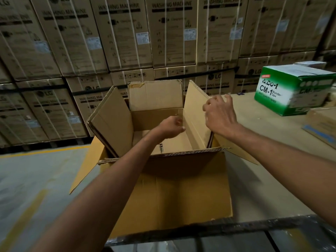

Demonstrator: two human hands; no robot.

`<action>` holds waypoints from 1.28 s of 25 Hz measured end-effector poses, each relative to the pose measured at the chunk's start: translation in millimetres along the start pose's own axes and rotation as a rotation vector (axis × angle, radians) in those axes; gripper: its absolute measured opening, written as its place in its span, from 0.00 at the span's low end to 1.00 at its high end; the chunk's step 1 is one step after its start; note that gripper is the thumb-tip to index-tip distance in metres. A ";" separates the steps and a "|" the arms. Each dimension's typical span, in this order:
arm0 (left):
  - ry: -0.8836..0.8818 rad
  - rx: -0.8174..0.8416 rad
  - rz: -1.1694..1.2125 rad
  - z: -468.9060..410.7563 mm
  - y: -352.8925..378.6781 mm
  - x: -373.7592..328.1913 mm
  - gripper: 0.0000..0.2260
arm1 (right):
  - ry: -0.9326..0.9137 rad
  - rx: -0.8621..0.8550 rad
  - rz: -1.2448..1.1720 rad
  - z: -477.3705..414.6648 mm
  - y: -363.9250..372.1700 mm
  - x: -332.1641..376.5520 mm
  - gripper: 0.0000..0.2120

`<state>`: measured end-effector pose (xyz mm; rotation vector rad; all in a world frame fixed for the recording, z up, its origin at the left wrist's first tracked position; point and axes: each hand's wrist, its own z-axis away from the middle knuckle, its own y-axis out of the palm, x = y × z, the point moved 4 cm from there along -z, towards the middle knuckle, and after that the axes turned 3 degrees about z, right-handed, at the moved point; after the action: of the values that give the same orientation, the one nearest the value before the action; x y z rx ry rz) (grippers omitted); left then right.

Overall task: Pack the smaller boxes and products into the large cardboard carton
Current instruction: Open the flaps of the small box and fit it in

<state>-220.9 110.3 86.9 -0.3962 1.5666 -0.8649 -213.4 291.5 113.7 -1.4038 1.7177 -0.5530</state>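
on the table (258,179) before me the large cardboard carton (163,197) stands open, its flaps raised or folded out. its inside looks bare of goods, so i judge packing has not begun. my left hand (172,125) reaches inside near the right flap (194,115), fingers curled; whether it pinches anything i cannot tell. my right hand (218,115) hovers just outside that flap, fingers loosely bent and spread, holding nothing. the green cm-1 tape box (291,91) sits well apart to the right on the table, not yet packed, so all the loading is left.
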 end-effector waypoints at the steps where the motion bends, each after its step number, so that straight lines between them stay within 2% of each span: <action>1: 0.003 -0.018 0.017 -2.8 8.0 -8.5 0.22 | 0.010 -0.062 -0.060 2.8 -0.3 -7.1 0.13; 4: 0.052 -0.141 0.046 -10.2 27.0 -38.7 0.22 | 0.083 -0.238 -0.236 8.0 -5.9 -35.4 0.13; 7: 0.194 -0.387 -0.009 -12.5 41.8 -83.9 0.20 | 0.188 -0.336 -0.366 12.4 -5.3 -69.8 0.13; 11: 0.391 -0.660 -0.085 -13.0 79.4 -150.7 0.17 | 0.278 -0.365 -0.488 22.1 14.6 -130.3 0.12; 15: 0.451 -0.755 -0.076 -18.5 138.8 -191.0 0.15 | 0.260 -0.339 -0.539 38.7 39.4 -191.6 0.09; 20: 0.409 -0.647 0.048 -39.2 208.9 -213.7 0.14 | 0.283 -0.244 -0.590 77.0 73.8 -250.2 0.10; 28: 0.392 -0.440 0.151 -84.4 303.2 -238.9 0.14 | 0.319 -0.019 -0.508 151.0 133.9 -332.9 0.12; 32: 0.395 -0.347 0.198 -105.1 347.7 -266.9 0.14 | 0.383 0.011 -0.505 179.1 156.6 -387.4 0.12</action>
<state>-190.2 555.2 21.6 -0.3195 2.0951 -0.5350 -146.6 730.9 18.3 -1.8230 1.6310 -1.1683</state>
